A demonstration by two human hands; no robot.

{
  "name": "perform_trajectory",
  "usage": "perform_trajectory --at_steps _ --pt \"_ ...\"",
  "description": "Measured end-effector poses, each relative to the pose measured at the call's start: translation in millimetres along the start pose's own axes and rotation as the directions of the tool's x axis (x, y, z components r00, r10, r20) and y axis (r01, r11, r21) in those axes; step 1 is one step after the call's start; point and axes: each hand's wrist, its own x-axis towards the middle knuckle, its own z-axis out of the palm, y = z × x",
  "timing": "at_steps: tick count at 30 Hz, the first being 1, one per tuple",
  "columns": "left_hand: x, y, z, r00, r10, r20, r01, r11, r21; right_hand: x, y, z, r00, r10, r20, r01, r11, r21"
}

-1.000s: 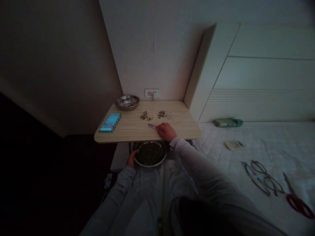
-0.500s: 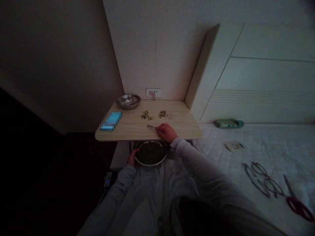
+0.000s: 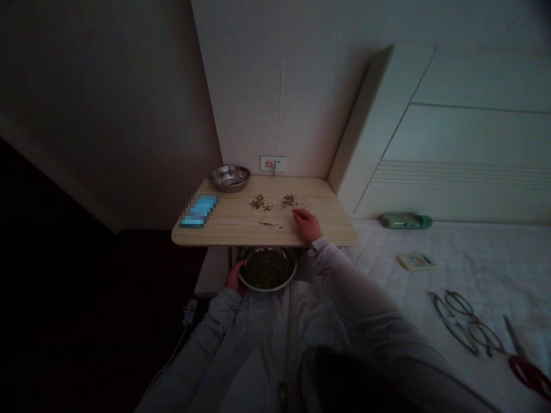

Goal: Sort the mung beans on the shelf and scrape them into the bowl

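My left hand (image 3: 235, 277) is closed on the left rim of a round metal bowl (image 3: 267, 288) below the table's front edge. The bowl holds a dark, greenish mass of small bits. My right hand (image 3: 307, 225) is over the right part of the small wooden table (image 3: 224, 232), fingers curled together; whatever is in them is too small to tell. Just left of it lies a thin line of dark grains (image 3: 267, 224). Farther back are two small piles, a left pile of grains (image 3: 259, 203) and a right pile of grains (image 3: 289, 200) with pale bits beside it.
An empty-looking steel bowl (image 3: 229, 179) stands at the table's back left, with a blurred-out phone (image 3: 199, 211) in front. A wall socket (image 3: 272, 163) is behind. On the bed at right lie a green case (image 3: 405, 221), a pale box (image 3: 416, 261), eyeglasses (image 3: 471, 321) and red-handled scissors (image 3: 529, 370).
My right hand has moved right and slightly back. The slim pale piece at its fingertips no longer shows there, and a line of grains now lies on that spot. My left hand keeps the bowl.
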Motion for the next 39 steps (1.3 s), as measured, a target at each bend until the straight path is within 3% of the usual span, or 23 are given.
perform_trajectory --at_steps 3,6,21,39 --pt "-2 1 2.3 1.000 -0.009 -0.001 0.009 1.000 -0.007 1 8 -12 0.992 0.124 -0.016 -0.122 0.988 0.094" --pt "-4 2 5.4 1.000 0.014 -0.007 -0.014 1.000 -0.007 -6 13 -22 0.985 0.173 0.014 -0.173 0.979 0.104" --pt "0 1 0.4 1.000 0.023 0.013 -0.023 1.000 0.000 -19 1 -29 0.982 0.168 0.085 -0.167 0.986 -0.024" --pt "-5 2 5.7 0.999 0.046 -0.001 -0.046 0.999 -0.002 -18 4 -30 0.965 0.142 0.220 -0.155 0.987 0.043"
